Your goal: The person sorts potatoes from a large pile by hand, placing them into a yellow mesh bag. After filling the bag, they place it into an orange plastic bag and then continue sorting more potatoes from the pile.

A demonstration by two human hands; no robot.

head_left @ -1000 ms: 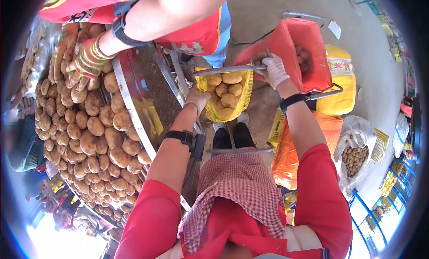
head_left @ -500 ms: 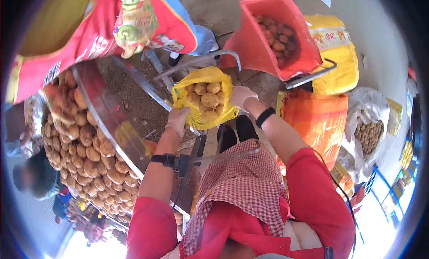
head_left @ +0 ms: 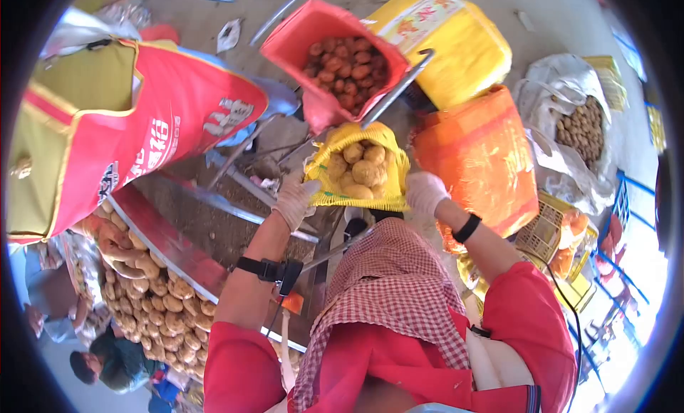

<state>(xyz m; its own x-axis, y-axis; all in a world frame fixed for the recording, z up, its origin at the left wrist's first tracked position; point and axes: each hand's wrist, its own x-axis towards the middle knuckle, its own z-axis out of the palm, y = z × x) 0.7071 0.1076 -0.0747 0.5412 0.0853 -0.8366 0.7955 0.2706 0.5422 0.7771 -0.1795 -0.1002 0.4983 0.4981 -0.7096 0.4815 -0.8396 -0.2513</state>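
A yellow mesh bag (head_left: 395, 188) hangs open between my hands, with several potatoes (head_left: 367, 172) showing inside. Gloved, my left hand (head_left: 293, 199) is closed on the bag's left rim. My right hand (head_left: 426, 193), also gloved, pinches the bag's right edge. Just beyond the mesh bag stands a red bag (head_left: 285, 46) holding reddish-brown potatoes. To my left, many potatoes (head_left: 167, 310) lie heaped behind a metal-edged panel (head_left: 167, 231).
An orange sack (head_left: 477, 160) and a yellow sack (head_left: 456, 57) stand to the right, near a metal bar (head_left: 395, 89). A white sack (head_left: 548, 92) holds small brown items. At upper left is a person's red apron (head_left: 185, 114); another person (head_left: 117, 363) is at lower left.
The view has turned rightward, and the red bag and sacks now appear further left. Both hands still hold the mesh bag. The person in the red apron appears in a different posture.
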